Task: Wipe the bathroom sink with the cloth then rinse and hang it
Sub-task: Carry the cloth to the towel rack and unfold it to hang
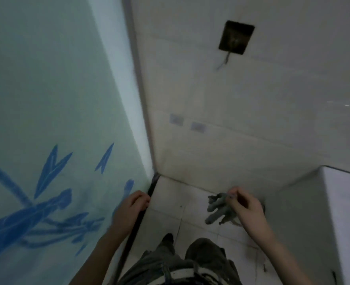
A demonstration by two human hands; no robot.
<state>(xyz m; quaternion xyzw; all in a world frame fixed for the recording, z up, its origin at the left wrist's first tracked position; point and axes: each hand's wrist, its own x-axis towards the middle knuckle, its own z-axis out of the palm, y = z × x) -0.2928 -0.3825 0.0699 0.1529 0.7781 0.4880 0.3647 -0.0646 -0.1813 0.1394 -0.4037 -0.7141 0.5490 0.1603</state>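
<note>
My right hand (245,204) pinches a small grey cloth (219,208) that hangs crumpled below my fingers, low in the view over the floor tiles. My left hand (132,204) is curled, with its fingers resting against the dark edge (147,200) of the frosted glass panel; whether it grips that edge I cannot tell. High on the tiled wall is a dark square hook plate (235,38) with a short string dangling from it. No sink is in view.
A frosted glass panel (46,120) with blue leaf prints fills the left. A beige tiled wall (252,120) is ahead, a white ledge or fixture (344,202) at the right. My legs and shoes (170,239) stand on the white floor tiles (170,202).
</note>
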